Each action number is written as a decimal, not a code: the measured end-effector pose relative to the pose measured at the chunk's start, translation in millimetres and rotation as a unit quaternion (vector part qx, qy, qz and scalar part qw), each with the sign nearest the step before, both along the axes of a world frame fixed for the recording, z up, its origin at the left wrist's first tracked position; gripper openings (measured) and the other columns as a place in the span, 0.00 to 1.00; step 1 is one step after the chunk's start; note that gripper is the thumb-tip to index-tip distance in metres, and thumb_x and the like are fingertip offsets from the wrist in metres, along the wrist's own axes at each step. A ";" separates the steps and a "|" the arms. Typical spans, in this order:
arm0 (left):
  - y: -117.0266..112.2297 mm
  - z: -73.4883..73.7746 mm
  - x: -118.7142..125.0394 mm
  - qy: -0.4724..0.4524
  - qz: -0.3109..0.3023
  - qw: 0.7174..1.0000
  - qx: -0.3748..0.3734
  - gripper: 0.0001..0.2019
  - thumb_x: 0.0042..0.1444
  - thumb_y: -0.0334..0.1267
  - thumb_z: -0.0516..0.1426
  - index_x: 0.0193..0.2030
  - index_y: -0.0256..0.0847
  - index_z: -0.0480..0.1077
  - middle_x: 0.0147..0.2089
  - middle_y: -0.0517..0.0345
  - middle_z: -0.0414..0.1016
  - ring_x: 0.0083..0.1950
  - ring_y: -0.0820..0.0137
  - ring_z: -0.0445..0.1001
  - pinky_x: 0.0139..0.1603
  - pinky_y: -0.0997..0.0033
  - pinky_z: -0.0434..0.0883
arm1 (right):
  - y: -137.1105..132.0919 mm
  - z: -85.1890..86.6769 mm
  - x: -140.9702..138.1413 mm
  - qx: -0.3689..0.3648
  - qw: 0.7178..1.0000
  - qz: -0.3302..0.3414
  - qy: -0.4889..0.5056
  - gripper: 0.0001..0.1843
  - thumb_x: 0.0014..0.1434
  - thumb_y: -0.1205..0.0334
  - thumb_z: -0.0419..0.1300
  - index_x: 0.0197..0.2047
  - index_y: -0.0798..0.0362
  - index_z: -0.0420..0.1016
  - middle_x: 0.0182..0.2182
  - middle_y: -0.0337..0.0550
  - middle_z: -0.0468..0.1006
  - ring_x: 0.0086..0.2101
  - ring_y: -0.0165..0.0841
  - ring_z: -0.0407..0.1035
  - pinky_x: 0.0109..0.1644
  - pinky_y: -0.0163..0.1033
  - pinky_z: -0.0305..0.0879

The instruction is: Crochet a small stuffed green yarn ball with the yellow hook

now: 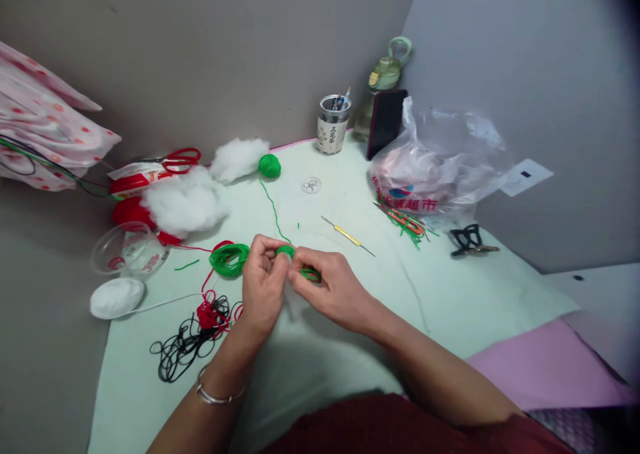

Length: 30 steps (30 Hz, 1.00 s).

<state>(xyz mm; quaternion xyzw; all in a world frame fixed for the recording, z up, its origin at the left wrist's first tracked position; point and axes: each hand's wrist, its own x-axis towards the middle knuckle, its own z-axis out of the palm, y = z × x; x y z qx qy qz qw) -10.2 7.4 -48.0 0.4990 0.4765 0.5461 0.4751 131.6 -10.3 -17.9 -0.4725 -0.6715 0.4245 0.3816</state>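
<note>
Near the middle of the table, my left hand (265, 274) is closed around a small green yarn piece (285, 250), whose top shows between the fingertips. A green strand runs from it to a green yarn ball (270, 166) farther back. My right hand (327, 282) is closed and pinches right beside that piece. Something green and looped (311, 275) shows in its curled fingers; its kind is unclear. A coil of green yarn (229, 261) lies just left of my left hand. Right of the hands rests a yellow-handled crochet hook (347, 235).
Left are white stuffing (185, 204), red-handled scissors (181, 161), a clear plastic tub (131, 251), a white yarn ball (117, 298) and tangled black cord (180, 347). Right are orange snips (407, 222), a plastic bag (430, 167), a phone (387, 124) and a black clip (470, 241).
</note>
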 end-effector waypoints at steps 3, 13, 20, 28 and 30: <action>0.7 1.1 -2.9 -0.020 -0.032 0.999 -0.015 0.04 0.59 0.33 0.62 0.40 0.42 0.72 0.35 0.60 0.76 0.36 0.70 0.73 0.40 0.72 0.69 | 5.1 -6.5 1.7 -0.047 0.998 -0.040 0.017 0.13 0.60 0.62 0.58 0.25 0.50 0.62 0.22 0.31 0.60 0.25 0.26 0.53 0.30 0.35 0.49; 2.0 9.0 -11.9 -0.036 -0.139 0.989 -0.028 0.12 0.61 0.39 0.67 0.50 0.45 0.76 0.47 0.57 0.79 0.48 0.70 0.76 0.48 0.73 0.70 | 18.0 -9.2 11.5 -0.061 0.987 -0.090 0.120 0.17 0.57 0.57 0.59 0.20 0.50 0.60 0.19 0.31 0.58 0.24 0.26 0.52 0.29 0.35 0.49; 1.9 3.1 -5.4 -0.045 -0.056 0.997 0.009 0.08 0.58 0.38 0.67 0.41 0.42 0.73 0.36 0.60 0.76 0.38 0.71 0.74 0.41 0.73 0.70 | 6.9 -4.5 5.7 -0.036 0.996 -0.016 0.074 0.17 0.65 0.57 0.55 0.25 0.50 0.58 0.22 0.31 0.56 0.26 0.27 0.53 0.32 0.36 0.50; -2.3 -0.4 -0.6 -0.059 -0.019 0.997 0.042 0.04 0.63 0.36 0.63 0.41 0.43 0.72 0.37 0.60 0.79 0.37 0.71 0.77 0.39 0.72 0.71 | 8.7 -10.1 -1.2 -0.090 0.983 -0.009 0.161 0.20 0.64 0.54 0.56 0.24 0.49 0.56 0.23 0.31 0.55 0.26 0.27 0.51 0.31 0.36 0.49; -4.0 1.5 -2.8 -0.064 -0.044 0.996 0.046 0.03 0.65 0.35 0.62 0.44 0.44 0.73 0.41 0.58 0.81 0.42 0.70 0.79 0.44 0.72 0.72 | 12.2 -9.6 1.6 -0.100 0.980 -0.015 0.173 0.21 0.63 0.53 0.58 0.23 0.50 0.57 0.22 0.31 0.55 0.26 0.26 0.50 0.30 0.36 0.48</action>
